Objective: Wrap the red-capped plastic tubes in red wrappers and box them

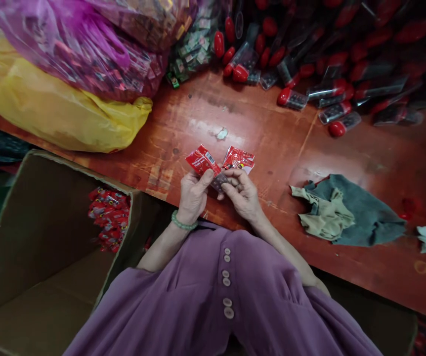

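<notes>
From the head camera, both hands meet close to the body at the near edge of the red-brown table (279,143), low and steady where fine finger work is easiest. The left hand (192,195), with a green bead bracelet (182,223) on its wrist, pinches a red packet (201,159) that fans out toward 11 o'clock; the right hand (243,195) pinches a second red packet (239,159) that leans toward 1 o'clock. Between the two sets of fingertips sits a small grey piece (218,183), gripped from both sides, though it is too small to tell just what it is. The hands are together, closed on the packets and that piece. At 8 o'clock from the hands an open cardboard box (42,247) stands below table level, with a heap of red packets (109,217) inside, seemingly placed within easy drop of the left hand. At 12 to 2 o'clock, across the table, lies a pile of tubes with red caps (327,74), within arm's reach. At 10 o'clock rest a yellow bag (57,113) and a purple bag (79,44) full of small packs. A crumpled rag (346,210) lies at 3 o'clock, apart from the hands.
</notes>
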Demonstrator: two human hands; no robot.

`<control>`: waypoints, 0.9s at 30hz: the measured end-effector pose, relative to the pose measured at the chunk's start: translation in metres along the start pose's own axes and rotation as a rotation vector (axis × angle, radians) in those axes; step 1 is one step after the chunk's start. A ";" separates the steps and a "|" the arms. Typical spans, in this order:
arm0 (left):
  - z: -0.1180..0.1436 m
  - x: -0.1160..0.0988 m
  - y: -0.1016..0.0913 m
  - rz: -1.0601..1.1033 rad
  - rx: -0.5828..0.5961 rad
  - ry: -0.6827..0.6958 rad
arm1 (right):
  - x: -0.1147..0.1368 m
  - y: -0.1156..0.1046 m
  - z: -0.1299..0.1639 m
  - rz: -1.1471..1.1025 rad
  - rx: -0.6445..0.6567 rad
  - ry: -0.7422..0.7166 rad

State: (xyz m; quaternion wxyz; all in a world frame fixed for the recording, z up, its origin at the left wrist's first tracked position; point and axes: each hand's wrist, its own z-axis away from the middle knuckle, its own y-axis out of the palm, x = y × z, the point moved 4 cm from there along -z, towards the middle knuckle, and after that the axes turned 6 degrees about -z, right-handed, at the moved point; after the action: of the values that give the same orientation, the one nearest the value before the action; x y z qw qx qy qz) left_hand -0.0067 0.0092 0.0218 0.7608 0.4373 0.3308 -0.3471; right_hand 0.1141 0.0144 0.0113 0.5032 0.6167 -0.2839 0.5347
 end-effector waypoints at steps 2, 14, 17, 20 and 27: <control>0.000 -0.001 -0.001 -0.003 -0.012 -0.002 | 0.000 -0.001 0.001 0.071 -0.018 -0.059; 0.000 0.006 -0.001 -0.067 -0.067 -0.069 | 0.000 0.000 0.008 0.377 -0.029 -0.207; -0.001 0.005 -0.003 0.020 -0.064 -0.043 | 0.001 -0.003 0.009 0.462 -0.077 -0.268; 0.000 0.007 -0.005 0.045 -0.052 -0.052 | 0.005 -0.002 0.010 0.584 -0.058 -0.388; 0.000 0.006 -0.008 -0.065 0.101 -0.023 | 0.001 -0.001 0.005 0.228 -0.089 -0.162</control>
State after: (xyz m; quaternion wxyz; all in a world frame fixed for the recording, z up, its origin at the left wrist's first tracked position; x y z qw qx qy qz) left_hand -0.0101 0.0053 0.0139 0.7298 0.4601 0.3182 -0.3929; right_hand 0.1169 0.0101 0.0123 0.4415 0.5986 -0.4153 0.5236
